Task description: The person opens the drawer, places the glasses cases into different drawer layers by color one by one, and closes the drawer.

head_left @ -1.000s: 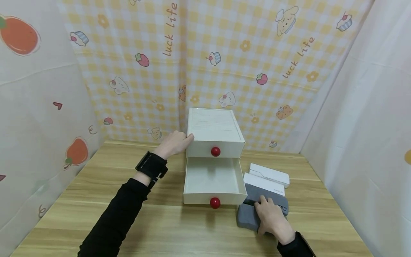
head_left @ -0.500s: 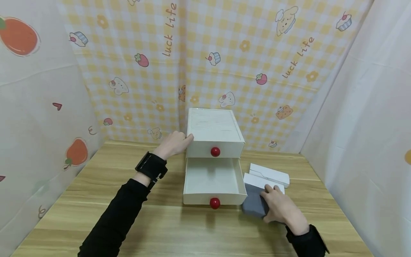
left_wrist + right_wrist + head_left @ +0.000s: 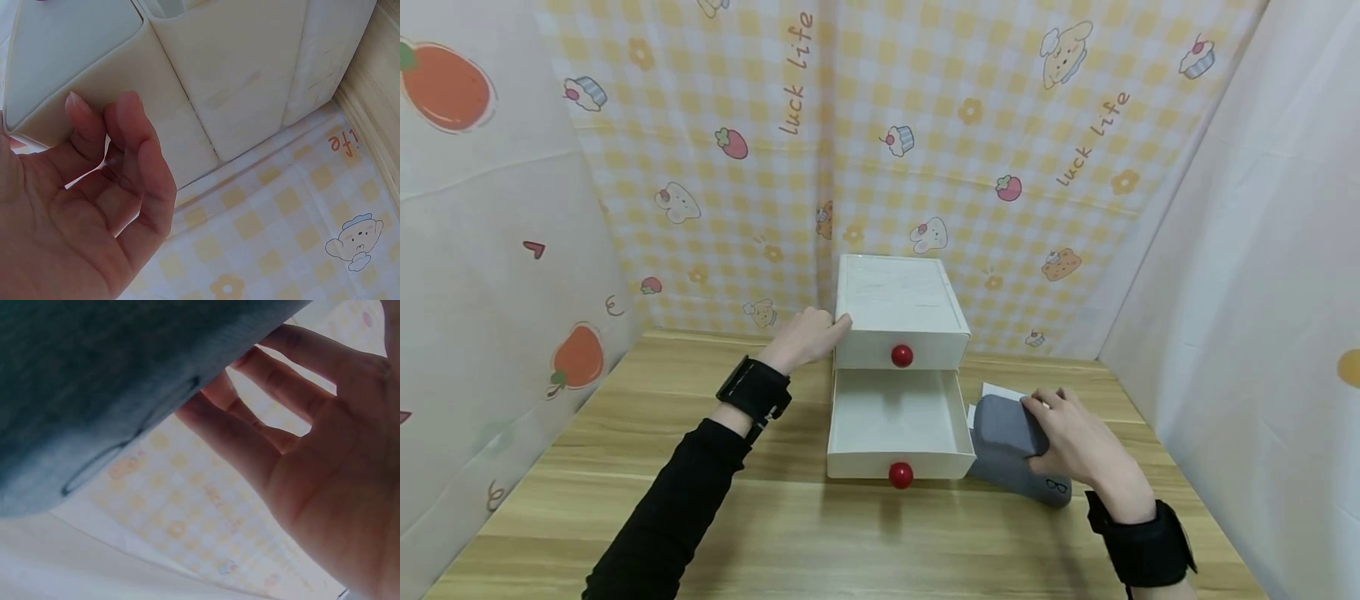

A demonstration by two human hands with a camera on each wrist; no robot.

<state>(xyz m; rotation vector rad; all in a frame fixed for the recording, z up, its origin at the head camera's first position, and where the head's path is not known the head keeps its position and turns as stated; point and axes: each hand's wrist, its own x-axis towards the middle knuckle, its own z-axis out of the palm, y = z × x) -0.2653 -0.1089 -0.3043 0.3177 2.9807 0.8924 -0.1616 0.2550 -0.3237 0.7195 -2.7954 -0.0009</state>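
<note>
My right hand (image 3: 1082,437) pinches a grey glasses case (image 3: 1009,425) by its right end and holds it above a second grey glasses case (image 3: 1030,482). Up close in the right wrist view, the held glasses case (image 3: 112,394) carries a small glasses outline near my fingertips. My left hand (image 3: 805,340), its fingers loosely bent, rests against the left side of a white drawer cabinet (image 3: 898,296). In the left wrist view the fingertips of the left hand (image 3: 106,187) lie on the cabinet's side wall. The cabinet's lower drawer (image 3: 898,464) is pulled out, with nothing inside.
Behind the cases, white boxes (image 3: 998,390) are mostly hidden. Red round knobs (image 3: 902,356) mark the drawer fronts; the upper drawer is closed. A wooden table (image 3: 760,533) carries everything, with a checked cloth (image 3: 730,225) behind and white cloth at both sides.
My right hand has lifted the front glasses case off the table and moved it back and up, over the other case. The left hand stays at the cabinet's side.
</note>
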